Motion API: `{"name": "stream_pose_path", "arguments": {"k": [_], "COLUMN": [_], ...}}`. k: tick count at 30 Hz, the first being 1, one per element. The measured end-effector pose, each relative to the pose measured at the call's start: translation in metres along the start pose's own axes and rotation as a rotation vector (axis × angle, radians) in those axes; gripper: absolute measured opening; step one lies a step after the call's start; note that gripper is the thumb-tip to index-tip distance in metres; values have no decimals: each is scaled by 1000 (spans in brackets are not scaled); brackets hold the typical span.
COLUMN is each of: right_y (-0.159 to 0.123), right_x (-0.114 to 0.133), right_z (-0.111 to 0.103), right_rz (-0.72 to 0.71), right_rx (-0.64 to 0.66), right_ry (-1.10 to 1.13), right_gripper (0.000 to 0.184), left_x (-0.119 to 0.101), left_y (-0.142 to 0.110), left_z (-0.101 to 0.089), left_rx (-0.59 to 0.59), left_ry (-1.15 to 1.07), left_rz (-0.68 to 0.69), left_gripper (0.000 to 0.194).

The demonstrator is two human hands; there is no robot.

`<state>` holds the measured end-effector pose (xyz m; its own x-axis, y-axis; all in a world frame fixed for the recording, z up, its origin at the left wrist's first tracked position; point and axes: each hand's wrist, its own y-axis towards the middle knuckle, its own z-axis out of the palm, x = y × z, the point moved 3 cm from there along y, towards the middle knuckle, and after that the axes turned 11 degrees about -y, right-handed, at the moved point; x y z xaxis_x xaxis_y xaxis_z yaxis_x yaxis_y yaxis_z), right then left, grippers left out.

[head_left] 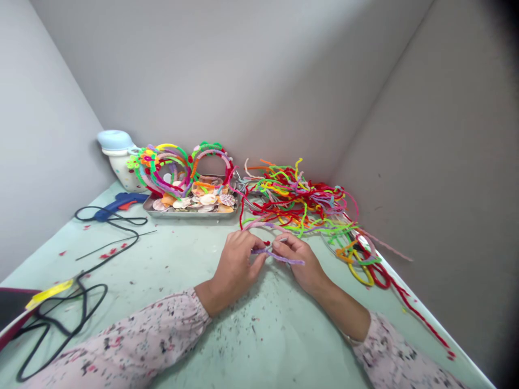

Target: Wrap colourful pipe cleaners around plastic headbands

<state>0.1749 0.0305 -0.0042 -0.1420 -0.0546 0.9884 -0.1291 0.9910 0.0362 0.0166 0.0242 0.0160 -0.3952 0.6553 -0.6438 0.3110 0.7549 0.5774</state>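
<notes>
Over the middle of the table, my left hand (242,260) is closed, thumb and fingers pinching a purple pipe cleaner (288,261) whose loose end sticks out to the right. My right hand (300,262) is closed too, its thumb and fingertips pressed on a thin greyish band end that is mostly hidden. Between the fingertips shows a small red fuzzy bit (266,243). Just beyond both hands curves a pink and purple fuzzy arc (259,224), which looks like a wrapped headband; whether it joins the piece in my fingers I cannot tell.
Behind my right hand lies a tangled heap of coloured pipe cleaners (300,197). A metal tray (194,214) holds shells and finished headbands (166,167). At the left are a blue glue gun (117,205), its black cord (121,259) and a white bottle with a blue lid (115,141).
</notes>
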Motion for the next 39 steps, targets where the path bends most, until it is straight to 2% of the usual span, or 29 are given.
{"name": "stream_pose_path", "arguments": {"k": [9, 26, 39], "right_y": [-2, 0, 0], "right_x": [1, -3, -5], "right_z": [-1, 0, 0], "right_rz": [16, 3, -12], "right_rx": [-21, -24, -5], "right_ry": [-131, -90, -119], "right_gripper": [23, 19, 24], "left_x": [-2, -2, 1], "left_y": [0, -1, -2], "left_z": [-2, -2, -3], "left_rx": [-13, -17, -35], "left_ry": [-6, -47, -100], "left_rz": [-4, -32, -100], "left_gripper": [6, 4, 8]}}
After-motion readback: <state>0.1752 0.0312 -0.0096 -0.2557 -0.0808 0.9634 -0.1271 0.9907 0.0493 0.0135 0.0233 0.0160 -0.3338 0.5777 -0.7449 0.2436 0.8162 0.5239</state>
